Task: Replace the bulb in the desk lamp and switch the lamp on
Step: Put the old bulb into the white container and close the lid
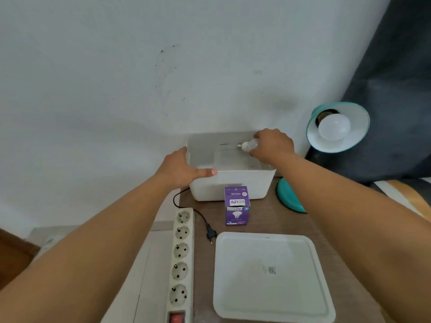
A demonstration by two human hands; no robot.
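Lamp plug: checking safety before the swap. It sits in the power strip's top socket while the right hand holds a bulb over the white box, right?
No. The head view shows the plug lying loose on the table beside the power strip, in no socket. The right hand does hold a bulb over the white box.

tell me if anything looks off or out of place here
A black plug lies loose on the table beside the power strip, in no socket. The white bin has its lid off, flat on the table nearer the camera. Dark scuffs mark the wall. Nothing looks spilled or broken.
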